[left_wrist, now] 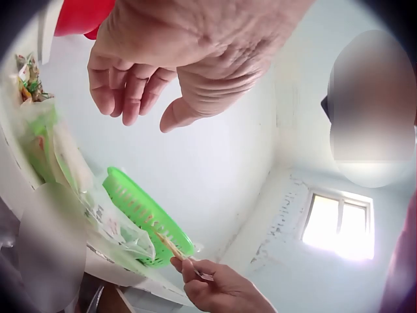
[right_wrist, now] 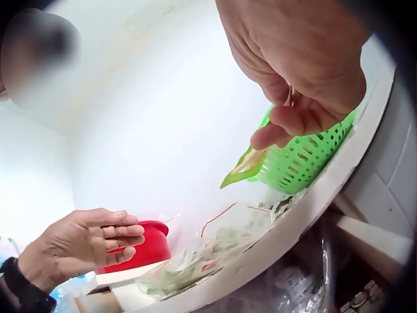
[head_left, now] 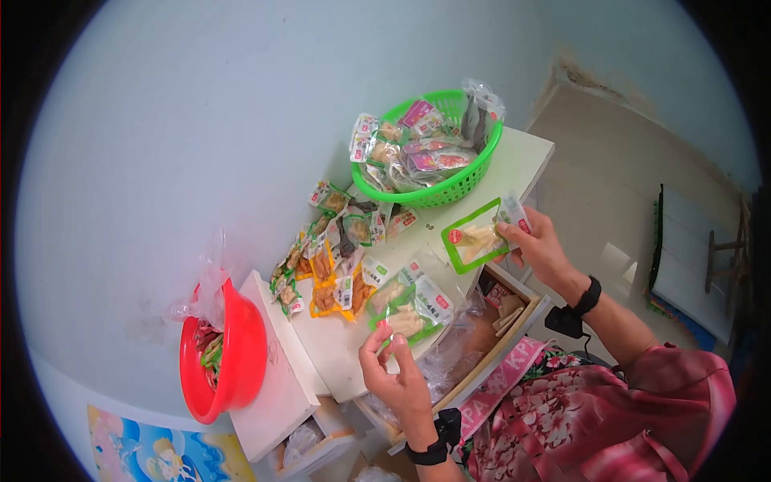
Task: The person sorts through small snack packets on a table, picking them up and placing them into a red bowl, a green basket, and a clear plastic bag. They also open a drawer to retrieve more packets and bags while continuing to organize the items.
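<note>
My right hand (head_left: 542,249) pinches one end of a flat snack packet (head_left: 474,234) with a green border and pale pieces showing inside. In the right wrist view, thumb and fingers close on the packet's edge, its green corner (right_wrist: 242,171) sticking out below. My left hand (head_left: 399,387) holds nothing, its fingers loosely bent in the left wrist view. It hovers by the near end of a clear plastic bag (head_left: 414,301) of similar green-bordered packets on the white tabletop. Up from that bag lies a pile of small orange and green snack packets (head_left: 325,261).
A green basket (head_left: 450,191) full of packets stands at the back of the table. To the left is a red basin (head_left: 245,353) with wrapped items and a plastic bag. Below the table's front edge, an open drawer (head_left: 482,345) holds plastic bags and boxes.
</note>
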A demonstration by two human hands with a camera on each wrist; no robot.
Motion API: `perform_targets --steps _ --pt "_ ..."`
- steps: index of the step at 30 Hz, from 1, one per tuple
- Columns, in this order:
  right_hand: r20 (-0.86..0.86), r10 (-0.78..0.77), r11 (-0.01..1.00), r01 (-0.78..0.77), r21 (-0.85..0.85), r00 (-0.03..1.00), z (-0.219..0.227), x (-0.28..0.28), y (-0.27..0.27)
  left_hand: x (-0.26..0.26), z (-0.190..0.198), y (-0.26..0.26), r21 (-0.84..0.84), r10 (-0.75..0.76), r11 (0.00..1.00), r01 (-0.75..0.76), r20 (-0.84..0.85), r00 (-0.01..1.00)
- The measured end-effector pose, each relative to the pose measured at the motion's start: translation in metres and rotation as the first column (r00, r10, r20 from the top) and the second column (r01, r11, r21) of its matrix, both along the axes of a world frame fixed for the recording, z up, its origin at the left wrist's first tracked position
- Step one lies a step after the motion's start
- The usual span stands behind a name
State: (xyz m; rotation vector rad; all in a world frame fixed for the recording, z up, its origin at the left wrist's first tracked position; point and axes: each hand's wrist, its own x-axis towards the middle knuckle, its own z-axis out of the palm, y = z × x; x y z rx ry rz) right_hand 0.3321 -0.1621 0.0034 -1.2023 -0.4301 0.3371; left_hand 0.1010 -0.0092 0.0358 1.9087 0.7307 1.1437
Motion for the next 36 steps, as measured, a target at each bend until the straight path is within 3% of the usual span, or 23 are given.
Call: perform_targets --steps 5,8,12,17,20,24,29,33,36 --pt "-0.082 -0.007 0.998 0.012 0.059 0.997 -0.028 0.013 0.019 0.021 0.000 -0.003 0.261 -0.013 0.964 0.046 -0.128 0.992" --pt "-0.045 -0.060 0.998 0.059 -0.025 0.997 -0.035 0.014 0.027 0.033 -0.006 -0.003 0.354 -0.007 0.932 0.084 -0.213 0.977" --pt "-0.153 0.057 0.998 -0.051 0.041 0.987 -0.036 0.008 0.027 0.047 -0.006 -0.011 0.487 0.039 0.864 0.128 -0.318 0.947" --pt "-0.205 0.161 0.987 -0.159 0.027 0.966 -0.021 -0.013 0.036 0.068 -0.014 -0.014 0.524 0.093 0.846 0.101 -0.332 0.939" --pt "-0.257 0.227 0.973 -0.204 0.111 0.940 -0.022 -0.016 0.037 0.073 -0.019 -0.008 0.530 0.127 0.843 0.095 -0.368 0.921" --pt "-0.259 0.212 0.977 -0.204 0.058 0.942 -0.023 -0.015 0.042 0.072 -0.024 -0.005 0.481 0.085 0.868 0.122 -0.386 0.919" --pt "-0.278 0.226 0.973 -0.230 0.019 0.934 -0.008 -0.023 0.053 0.073 -0.013 -0.010 0.544 0.087 0.835 0.090 -0.291 0.953" --pt "-0.218 0.265 0.960 -0.277 -0.026 0.939 0.003 -0.036 0.071 0.077 -0.003 -0.017 0.560 0.033 0.821 0.115 -0.246 0.969" --pt "-0.090 0.281 0.957 -0.286 -0.044 0.955 -0.017 -0.039 0.092 0.076 -0.002 -0.019 0.532 -0.021 0.833 0.153 -0.245 0.969"
